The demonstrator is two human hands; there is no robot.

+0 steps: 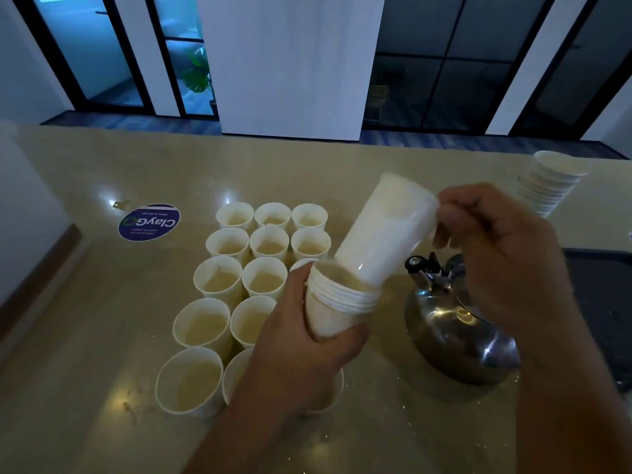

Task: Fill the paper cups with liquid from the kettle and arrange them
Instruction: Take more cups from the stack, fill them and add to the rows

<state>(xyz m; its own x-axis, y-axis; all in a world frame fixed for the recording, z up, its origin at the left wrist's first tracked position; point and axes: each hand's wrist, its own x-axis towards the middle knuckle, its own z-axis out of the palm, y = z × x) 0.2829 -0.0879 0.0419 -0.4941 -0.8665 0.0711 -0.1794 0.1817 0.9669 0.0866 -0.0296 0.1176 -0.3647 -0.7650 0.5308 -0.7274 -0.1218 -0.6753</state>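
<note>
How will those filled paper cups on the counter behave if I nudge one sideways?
The filled cups look thin-walled, so squeezing one would probably buckle it and slop liquid. They stand packed rim to rim, so a nudge likely shoves the neighbours too. The counter looks glossy, with droplets near the kettle, so a cup may slide rather than tip.
</note>
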